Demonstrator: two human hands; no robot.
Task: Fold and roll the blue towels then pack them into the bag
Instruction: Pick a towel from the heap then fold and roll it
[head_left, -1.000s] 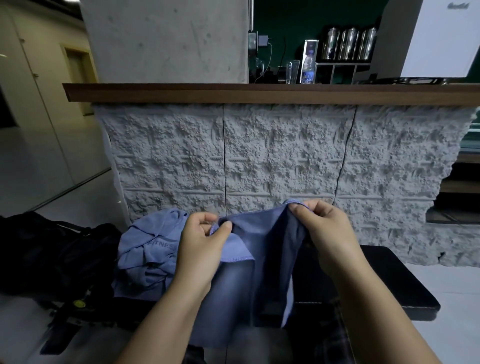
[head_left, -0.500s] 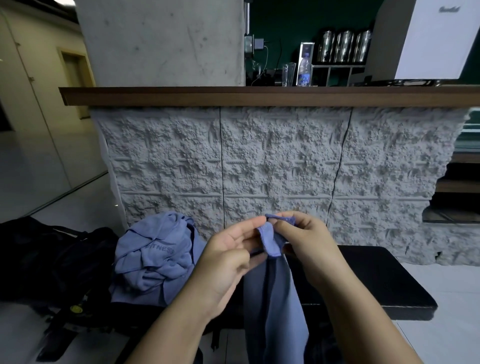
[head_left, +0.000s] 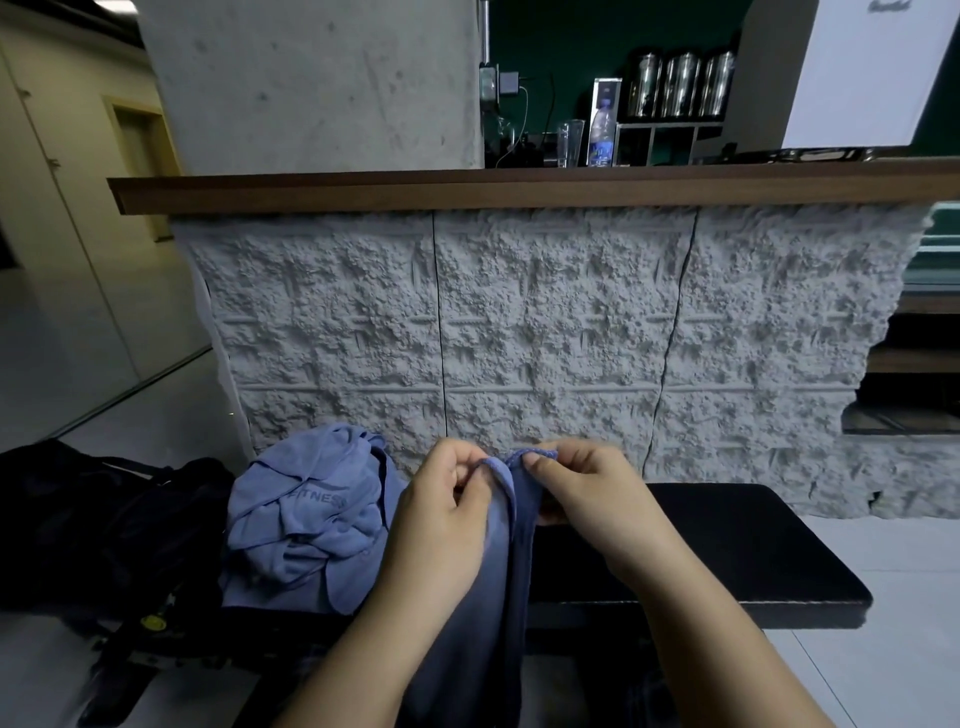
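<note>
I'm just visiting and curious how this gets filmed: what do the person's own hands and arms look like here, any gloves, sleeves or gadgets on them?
Both are bare. The left hand and right hand wear no gloves, and no rings, watch, bands, cables or markers show on them. Both forearms are uncovered as far as the bottom edge of the picture, so no sleeve shows. The fingernails look short and unpainted.
</note>
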